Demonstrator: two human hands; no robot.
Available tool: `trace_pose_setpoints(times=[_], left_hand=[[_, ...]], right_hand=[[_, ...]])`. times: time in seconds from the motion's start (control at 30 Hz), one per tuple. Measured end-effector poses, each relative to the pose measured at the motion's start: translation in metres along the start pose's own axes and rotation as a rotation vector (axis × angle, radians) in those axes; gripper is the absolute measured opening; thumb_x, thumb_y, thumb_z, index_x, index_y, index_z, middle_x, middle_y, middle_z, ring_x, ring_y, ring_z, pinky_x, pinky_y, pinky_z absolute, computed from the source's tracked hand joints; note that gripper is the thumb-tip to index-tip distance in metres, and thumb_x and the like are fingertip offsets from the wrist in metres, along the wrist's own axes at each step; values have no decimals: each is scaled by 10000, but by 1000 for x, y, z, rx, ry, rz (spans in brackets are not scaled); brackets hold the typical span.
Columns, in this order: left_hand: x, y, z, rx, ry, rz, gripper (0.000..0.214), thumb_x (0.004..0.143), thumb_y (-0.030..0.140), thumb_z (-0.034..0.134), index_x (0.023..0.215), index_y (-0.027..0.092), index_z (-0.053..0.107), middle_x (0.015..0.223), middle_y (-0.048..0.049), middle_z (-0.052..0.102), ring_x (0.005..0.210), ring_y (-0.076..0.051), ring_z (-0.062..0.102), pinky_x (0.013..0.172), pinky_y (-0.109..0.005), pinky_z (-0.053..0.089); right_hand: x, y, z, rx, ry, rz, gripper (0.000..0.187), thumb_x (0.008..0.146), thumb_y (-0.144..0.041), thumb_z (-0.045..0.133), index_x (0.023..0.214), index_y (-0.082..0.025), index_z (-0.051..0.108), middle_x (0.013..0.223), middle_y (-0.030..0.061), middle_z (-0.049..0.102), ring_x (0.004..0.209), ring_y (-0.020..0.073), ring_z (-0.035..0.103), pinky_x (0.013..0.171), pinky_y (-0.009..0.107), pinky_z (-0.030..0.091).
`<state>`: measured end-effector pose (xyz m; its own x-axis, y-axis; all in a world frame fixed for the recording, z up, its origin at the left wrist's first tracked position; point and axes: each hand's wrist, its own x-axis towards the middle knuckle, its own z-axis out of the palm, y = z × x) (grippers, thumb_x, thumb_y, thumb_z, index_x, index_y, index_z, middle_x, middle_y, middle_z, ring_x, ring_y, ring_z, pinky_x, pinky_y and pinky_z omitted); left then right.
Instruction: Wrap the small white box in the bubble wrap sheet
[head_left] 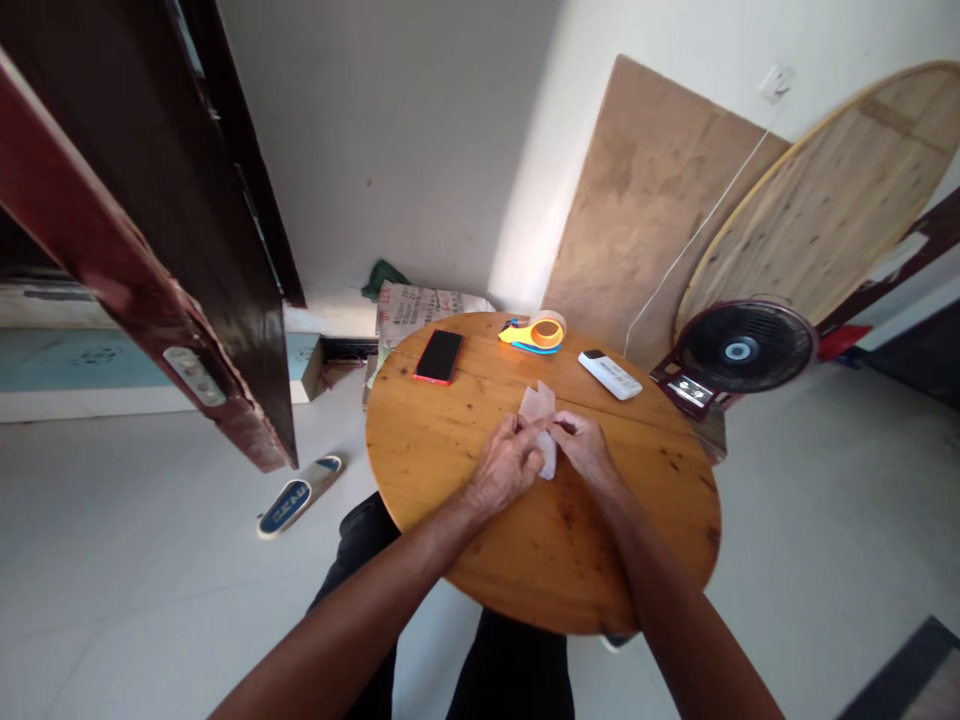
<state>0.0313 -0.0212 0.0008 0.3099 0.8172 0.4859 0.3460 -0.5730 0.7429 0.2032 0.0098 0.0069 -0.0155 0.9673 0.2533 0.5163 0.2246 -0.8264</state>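
A small piece of thin whitish paper (538,402) lies near the middle of the round wooden table (427,450), its upper and lower ends showing past my fingers. My left hand (508,462) rests over its left side, the index finger reaching across it and the thumb lower down, holding it. From the right, my right hand (586,448) pinches the paper's right edge with thumb and fingertips close together. The fingertips of both hands almost meet. Whether the paper is folded under them is hard to make out.
Toward the table's far edge are a phone with a red edge (439,357), an orange and blue tape dispenser (531,335) and a white device (610,375). A fan (739,350) stands to the right, a door (142,260) to the left, a slipper (298,497) on the floor.
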Motion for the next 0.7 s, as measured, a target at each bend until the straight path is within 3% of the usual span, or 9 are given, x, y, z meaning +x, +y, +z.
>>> trace_pose_setpoints(times=[0.23, 0.37, 0.5, 0.6, 0.7], left_hand=[[-1, 3, 0, 90, 19, 59, 383, 774, 127, 481, 1106, 172, 668, 972, -72, 483, 906, -176, 518, 869, -319, 482], [-1, 1, 1, 67, 25, 49, 375, 771, 125, 479, 1094, 148, 668, 962, -75, 489, 893, -172, 526, 859, -308, 488], [0, 2, 1, 70, 25, 23, 358, 769, 134, 486, 1074, 147, 673, 981, -81, 503, 925, -182, 532, 885, -316, 482], [0, 3, 0, 78, 15, 16, 348, 782, 141, 479, 1068, 151, 677, 982, -82, 510, 926, -182, 536, 890, -315, 481], [0, 3, 0, 79, 15, 22, 348, 788, 148, 480, 1076, 154, 675, 983, -82, 506, 916, -178, 536, 885, -309, 482]], right_hand=[[0, -5, -4, -81, -91, 30, 286, 783, -383, 538, 659, -168, 679, 619, -11, 616, 594, 135, 531, 567, 235, 389], [1, -2, -5, 14, 20, 38, 268, 768, -400, 563, 747, -161, 685, 658, -4, 623, 597, 125, 532, 567, 228, 415], [3, 4, -10, 105, 193, 259, 308, 735, -350, 579, 950, -139, 645, 751, 30, 649, 514, 112, 549, 411, 205, 377], [6, 6, -13, 140, 163, 399, 304, 723, -295, 585, 983, -139, 609, 807, 56, 668, 483, 114, 580, 323, 190, 330], [15, 4, -14, 147, 75, 430, 188, 711, -271, 610, 853, -148, 622, 691, 39, 661, 438, 112, 561, 292, 186, 307]])
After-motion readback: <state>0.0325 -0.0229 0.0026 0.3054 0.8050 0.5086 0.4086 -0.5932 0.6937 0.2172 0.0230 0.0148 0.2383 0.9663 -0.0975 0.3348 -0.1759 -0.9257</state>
